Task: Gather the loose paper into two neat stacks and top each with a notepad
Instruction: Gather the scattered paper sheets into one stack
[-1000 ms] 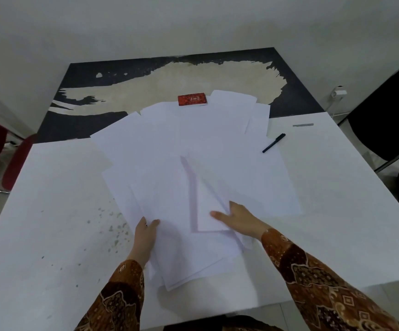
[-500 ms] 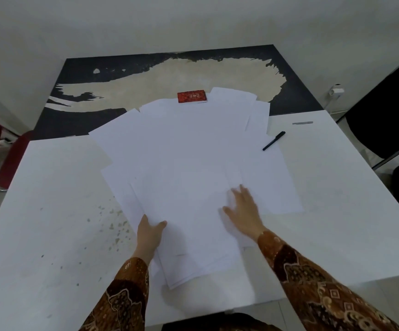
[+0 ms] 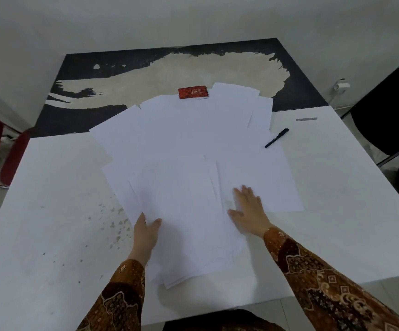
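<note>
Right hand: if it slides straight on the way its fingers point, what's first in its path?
The right hand lies flat on the loose paper, fingers pointing away and slightly left. Only more overlapping sheets lie ahead; the red notepad at the far edge would likely come next.

papers point(image 3: 193, 144) spread mid-table point(image 3: 50, 187) | notepad point(image 3: 193, 93) on far edge | pen point(image 3: 276, 138) right of papers

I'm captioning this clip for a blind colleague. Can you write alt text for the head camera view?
Two hands, the left hand and the right hand, lie flat on a spread of loose white paper covering the middle of a white table. A small red notepad sits at the sheets' far edge, and a black pen lies to the right.
</note>
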### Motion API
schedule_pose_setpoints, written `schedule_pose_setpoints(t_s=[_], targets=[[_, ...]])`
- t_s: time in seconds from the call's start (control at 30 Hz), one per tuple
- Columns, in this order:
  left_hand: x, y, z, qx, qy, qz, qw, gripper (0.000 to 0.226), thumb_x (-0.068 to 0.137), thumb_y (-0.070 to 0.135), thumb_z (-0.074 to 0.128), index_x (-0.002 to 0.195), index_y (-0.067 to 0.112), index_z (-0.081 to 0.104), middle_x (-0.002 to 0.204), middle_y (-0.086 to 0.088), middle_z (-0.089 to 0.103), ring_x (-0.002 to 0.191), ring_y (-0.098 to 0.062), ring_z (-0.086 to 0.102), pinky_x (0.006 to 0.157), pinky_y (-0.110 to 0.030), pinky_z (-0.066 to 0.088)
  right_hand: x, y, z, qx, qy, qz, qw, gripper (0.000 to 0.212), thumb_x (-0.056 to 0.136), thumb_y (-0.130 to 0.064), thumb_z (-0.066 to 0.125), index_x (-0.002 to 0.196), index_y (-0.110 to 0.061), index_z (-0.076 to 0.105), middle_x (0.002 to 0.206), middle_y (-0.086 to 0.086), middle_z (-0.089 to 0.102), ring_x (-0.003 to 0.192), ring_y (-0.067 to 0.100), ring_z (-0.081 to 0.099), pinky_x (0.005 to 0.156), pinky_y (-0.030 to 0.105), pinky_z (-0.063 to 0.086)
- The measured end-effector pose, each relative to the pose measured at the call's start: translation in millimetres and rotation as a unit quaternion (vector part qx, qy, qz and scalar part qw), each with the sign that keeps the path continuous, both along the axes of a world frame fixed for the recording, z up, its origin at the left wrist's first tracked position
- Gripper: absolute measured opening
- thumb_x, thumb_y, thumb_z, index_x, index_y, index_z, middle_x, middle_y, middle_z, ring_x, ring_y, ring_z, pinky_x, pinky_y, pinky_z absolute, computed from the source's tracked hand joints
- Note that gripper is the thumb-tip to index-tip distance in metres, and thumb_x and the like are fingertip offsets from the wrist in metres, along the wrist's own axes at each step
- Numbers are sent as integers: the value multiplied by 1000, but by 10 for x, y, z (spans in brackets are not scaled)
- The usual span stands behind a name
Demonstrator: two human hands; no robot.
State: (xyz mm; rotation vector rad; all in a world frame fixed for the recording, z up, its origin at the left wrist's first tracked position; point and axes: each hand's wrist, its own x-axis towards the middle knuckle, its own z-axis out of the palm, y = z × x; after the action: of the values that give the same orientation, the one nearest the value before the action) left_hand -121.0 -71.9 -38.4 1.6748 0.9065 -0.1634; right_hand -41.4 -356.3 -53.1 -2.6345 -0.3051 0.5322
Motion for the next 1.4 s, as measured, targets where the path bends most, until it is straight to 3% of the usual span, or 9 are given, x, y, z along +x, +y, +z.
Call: schedule_pose_setpoints(t_s=[0.17,0.5,0.63,0.83,0.97,1.1,1.17,1.3,1.4], targets=[[-46,-28,-18,5,-9,21,1000,70,96,19,54,151,6,14,159,-10,16,146,-27,18,118,-41,20,101,-241,-60,-54,-22,-10,998,80,90,-56,44,152,-17,10,160,1,3,148,18,1,118,42,7],[-38,4,-17,4,-4,12,1000,71,95,23,56,151,5,14,159,-10,16,145,-28,19,118,-43,21,176,-271,87,23,-99,-88,991,52,89,7,37,137,-11,44,129,13,55,117,28,51,96,33,40],[-45,-28,-13,7,-2,23,1000,71,96,23,55,151,4,15,159,-11,16,146,-27,18,118,-41,20,158,-159,288,77,-132,-91,984,37,90,-1,45,123,-13,55,104,9,67,88,25,60,71,27,40],[-35,-76,33,9,9,41,999,68,96,23,53,151,5,16,158,-11,17,145,-28,19,118,-42,20,-236,513,476,227,-123,-37,965,29,93,-13,51,120,-20,58,90,-8,64,70,4,55,63,14,37],[-43,-83,60,0,-14,52,999,63,97,25,51,149,4,22,156,-12,24,142,-30,26,114,-41,25,-506,797,365,192,-78,91,974,33,93,-23,50,126,-20,56,110,-1,66,92,16,62,76,20,40],[-55,-114,76,6,-33,59,998,75,88,45,61,145,3,34,150,-11,37,138,-30,36,112,-43,32,-652,890,298,110,53,243,962,53,93,-49,48,140,-25,42,138,-3,51,122,15,46,102,29,36],[-55,-102,53,17,-33,55,998,61,84,37,69,132,5,49,130,-8,56,124,-30,51,98,-38,43,-636,863,293,112,68,277,952,56,93,-55,42,140,-26,40,140,-2,48,126,14,40,107,31,31],[-47,-84,68,39,-33,34,998,41,85,20,69,120,5,53,111,-5,58,107,-29,57,87,-34,44,-363,717,124,105,-15,175,979,69,87,-68,26,139,-25,43,153,1,31,142,17,22,117,36,16],[-33,-88,118,30,-33,35,998,41,88,18,65,124,4,51,112,-3,55,108,-26,54,91,-32,42,-149,587,-14,16,-41,44,998,64,93,-50,39,148,-20,26,158,8,12,147,26,5,119,45,11]])
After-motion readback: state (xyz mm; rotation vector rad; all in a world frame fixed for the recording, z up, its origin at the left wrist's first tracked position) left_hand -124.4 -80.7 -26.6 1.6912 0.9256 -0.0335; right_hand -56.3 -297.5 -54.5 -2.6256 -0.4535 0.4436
